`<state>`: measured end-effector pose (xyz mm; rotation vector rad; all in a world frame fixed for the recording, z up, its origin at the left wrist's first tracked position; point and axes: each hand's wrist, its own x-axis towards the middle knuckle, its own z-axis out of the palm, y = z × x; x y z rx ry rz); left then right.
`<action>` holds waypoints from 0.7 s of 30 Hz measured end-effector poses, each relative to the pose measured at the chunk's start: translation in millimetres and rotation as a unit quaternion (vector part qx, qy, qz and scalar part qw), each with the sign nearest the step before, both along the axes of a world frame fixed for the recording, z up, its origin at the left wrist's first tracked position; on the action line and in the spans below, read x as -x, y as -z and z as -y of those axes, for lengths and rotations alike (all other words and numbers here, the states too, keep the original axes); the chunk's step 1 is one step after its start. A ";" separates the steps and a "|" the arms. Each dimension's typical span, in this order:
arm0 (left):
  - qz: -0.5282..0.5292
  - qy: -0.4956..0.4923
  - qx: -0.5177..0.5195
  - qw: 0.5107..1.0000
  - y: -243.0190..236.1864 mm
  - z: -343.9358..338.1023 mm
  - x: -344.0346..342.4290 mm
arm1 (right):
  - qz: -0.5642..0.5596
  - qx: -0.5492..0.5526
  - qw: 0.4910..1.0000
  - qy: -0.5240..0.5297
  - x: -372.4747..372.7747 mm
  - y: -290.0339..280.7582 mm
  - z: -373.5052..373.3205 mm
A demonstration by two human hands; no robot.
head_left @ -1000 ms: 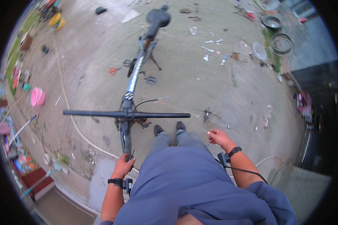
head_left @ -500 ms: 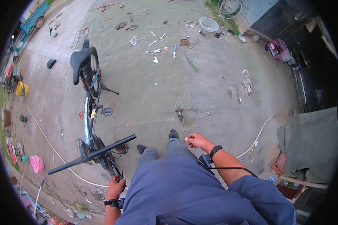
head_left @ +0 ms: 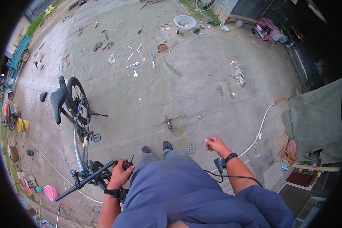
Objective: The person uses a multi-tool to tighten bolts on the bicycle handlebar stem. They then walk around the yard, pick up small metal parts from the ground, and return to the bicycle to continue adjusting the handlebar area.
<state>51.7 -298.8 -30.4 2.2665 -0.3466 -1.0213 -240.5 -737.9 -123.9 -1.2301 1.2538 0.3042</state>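
Observation:
A dark bicycle (head_left: 76,146) stands at my left, its black handlebar (head_left: 85,181) bare of grips and its saddle (head_left: 58,100) pointing away from me. My left hand (head_left: 120,174), beside the handlebar's right end, is closed round a small dark part (head_left: 127,165) with a thin stalk sticking up; its exact kind is not clear. Held out over the ground, my right hand (head_left: 216,145) has its fingers pinched together, and what they hold, if anything, is too small to make out. A grey block with holes, like a pedal (head_left: 191,149), lies near my right foot.
A hub-like metal part (head_left: 168,123) lies among thin spokes (head_left: 186,106) in front of me. Farther off are wrenches (head_left: 132,65), a blue-handled tool (head_left: 153,60) and a white basin (head_left: 184,22). A pale hose (head_left: 263,121) curves at right; a pink bucket (head_left: 51,192) stands at left.
My view has shifted, and the bicycle's handlebar has turned. My left hand has come up beside the bar's end with the dark part. My right hand has moved away from my leg, uncovering the pedal-like block.

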 end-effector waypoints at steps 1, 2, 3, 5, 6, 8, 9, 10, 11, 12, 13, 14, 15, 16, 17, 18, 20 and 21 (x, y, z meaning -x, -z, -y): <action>-0.013 0.005 -0.005 1.000 0.1 9.1 -7.6 | -0.001 -0.003 1.000 0.019 8.9 0.2 -0.5; -0.035 0.003 -0.019 0.999 -0.4 18.2 -15.7 | -0.002 -0.006 0.999 0.039 16.8 0.5 -2.2; -0.042 0.012 -0.026 0.999 -2.0 26.2 -24.0 | -0.012 -0.012 0.998 0.052 23.0 1.1 -5.2; -0.034 0.021 -0.028 0.999 -4.1 44.1 -39.7 | -0.013 -0.027 0.997 0.067 32.9 2.1 -12.3; -0.036 0.022 -0.040 0.998 -4.3 53.0 -48.8 | -0.014 -0.036 0.996 0.075 36.4 2.0 -15.3; -0.042 0.021 -0.043 0.998 -3.2 66.2 -66.5 | -0.023 -0.040 0.994 0.095 40.0 0.7 -21.7; -0.048 0.019 -0.035 0.998 1.0 73.8 -76.9 | -0.027 -0.043 0.993 0.105 39.2 0.0 -23.2; -0.053 0.016 -0.033 0.998 6.4 80.2 -86.9 | -0.031 -0.042 0.992 0.112 37.3 -0.9 -22.8; -0.059 0.020 -0.031 0.998 12.5 85.1 -97.0 | -0.035 -0.041 0.991 0.119 34.0 -2.2 -20.8; -0.064 0.025 -0.034 0.997 20.1 89.9 -108.4 | -0.036 -0.041 0.991 0.125 28.9 -3.4 -17.0; -0.070 0.030 -0.036 0.996 29.2 94.6 -120.2 | -0.040 -0.036 0.990 0.132 22.0 -4.7 -11.7; -0.066 0.037 -0.040 0.996 38.7 98.8 -132.1 | -0.044 -0.029 0.988 0.142 14.1 -6.7 -4.4; -0.062 0.045 -0.045 0.996 48.3 101.5 -144.3 | -0.045 -0.024 0.987 0.152 4.6 -9.0 2.8; -0.058 0.051 -0.042 0.996 58.1 105.0 -155.9 | -0.047 -0.019 0.986 0.159 -7.8 -10.5 9.6; -0.024 0.078 -0.059 0.995 67.9 109.7 -168.6 | -0.043 -0.016 0.986 0.159 -22.3 -11.9 17.2; -0.022 0.086 -0.064 0.994 73.6 110.4 -179.0 | -0.042 -0.014 0.987 0.156 -37.3 -15.0 26.1; -0.011 0.104 -0.075 0.992 77.7 115.5 -204.2 | -0.038 -0.004 0.988 0.150 -71.5 -24.9 42.8; -0.009 0.112 -0.084 0.990 75.9 119.7 -218.2 | -0.033 0.003 0.988 0.148 -92.3 -30.0 51.6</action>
